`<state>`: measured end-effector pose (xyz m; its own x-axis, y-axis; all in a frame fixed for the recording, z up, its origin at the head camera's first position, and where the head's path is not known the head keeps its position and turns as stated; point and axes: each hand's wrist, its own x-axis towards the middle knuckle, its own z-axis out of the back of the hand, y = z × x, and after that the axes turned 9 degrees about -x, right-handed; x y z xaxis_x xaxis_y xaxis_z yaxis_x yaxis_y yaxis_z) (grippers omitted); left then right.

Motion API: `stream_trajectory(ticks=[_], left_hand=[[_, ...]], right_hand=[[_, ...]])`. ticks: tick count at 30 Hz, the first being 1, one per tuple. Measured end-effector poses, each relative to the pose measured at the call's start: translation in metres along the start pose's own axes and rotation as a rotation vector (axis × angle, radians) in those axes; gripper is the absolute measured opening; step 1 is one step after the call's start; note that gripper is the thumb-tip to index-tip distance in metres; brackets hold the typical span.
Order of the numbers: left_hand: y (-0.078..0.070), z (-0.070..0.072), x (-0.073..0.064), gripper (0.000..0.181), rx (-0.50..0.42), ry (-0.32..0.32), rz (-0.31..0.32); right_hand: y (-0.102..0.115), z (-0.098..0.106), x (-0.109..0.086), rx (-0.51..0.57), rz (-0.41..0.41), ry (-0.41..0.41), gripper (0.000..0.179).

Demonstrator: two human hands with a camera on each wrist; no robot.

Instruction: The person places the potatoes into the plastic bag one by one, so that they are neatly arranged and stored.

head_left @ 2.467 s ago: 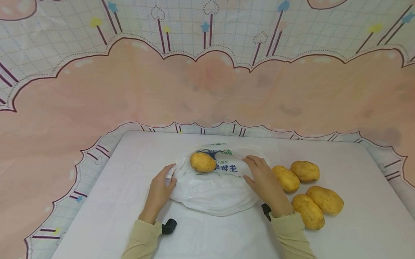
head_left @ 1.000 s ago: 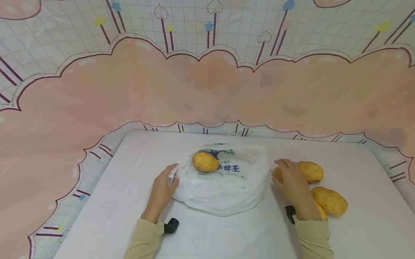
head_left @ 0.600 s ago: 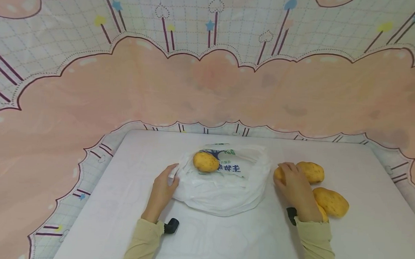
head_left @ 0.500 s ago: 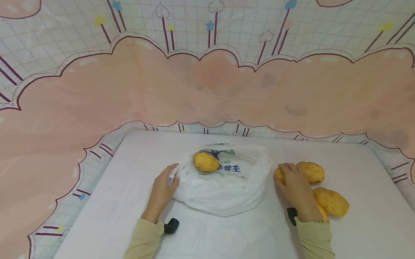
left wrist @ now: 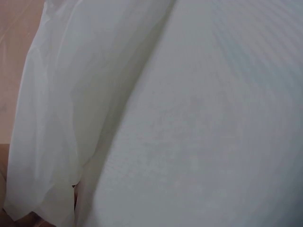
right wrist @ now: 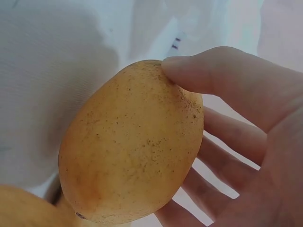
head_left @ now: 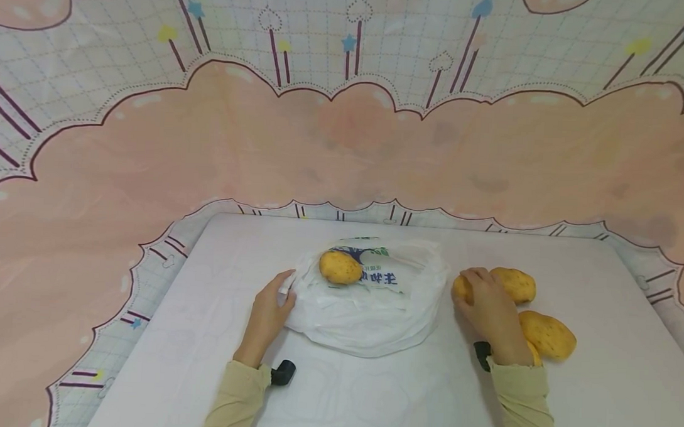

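A white plastic bag with blue and green print lies spread on the table. One yellow potato sits on or in the bag, toward its back left. At the bag's left edge, my left hand holds the plastic between thumb and fingers; in the left wrist view the raised film covers most of the fingers. To the right of the bag, my right hand grips another potato, thumb over one end and fingers along its far side.
Just beyond the right hand lies a potato. Two more are nearer, one in full view and the other mostly behind the right wrist. A patterned cloth hangs behind the white table.
My right hand has left the bag's right side, moved right and taken hold of a potato. The left hand stays at the bag's edge. Over the last half second almost nothing moves.
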<state>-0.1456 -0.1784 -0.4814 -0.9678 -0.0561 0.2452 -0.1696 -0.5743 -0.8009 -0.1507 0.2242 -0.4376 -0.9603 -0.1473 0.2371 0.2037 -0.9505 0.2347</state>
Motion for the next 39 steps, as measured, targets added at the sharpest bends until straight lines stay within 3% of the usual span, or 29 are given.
stream_trajectory(ticks=[18,28,39], left_hand=[[-0.002,0.004,0.002,0.047,-0.016,0.037,0.046],[-0.002,0.004,0.002,0.046,-0.016,0.034,0.019],[-0.001,0.003,0.001,0.046,-0.016,0.034,0.032]], right_hand=[[0.012,0.018,0.004,0.011,0.022,-0.064,0.043],[0.019,0.03,0.007,0.039,0.044,-0.068,0.048],[0.032,0.038,0.007,0.07,0.058,-0.075,0.049]])
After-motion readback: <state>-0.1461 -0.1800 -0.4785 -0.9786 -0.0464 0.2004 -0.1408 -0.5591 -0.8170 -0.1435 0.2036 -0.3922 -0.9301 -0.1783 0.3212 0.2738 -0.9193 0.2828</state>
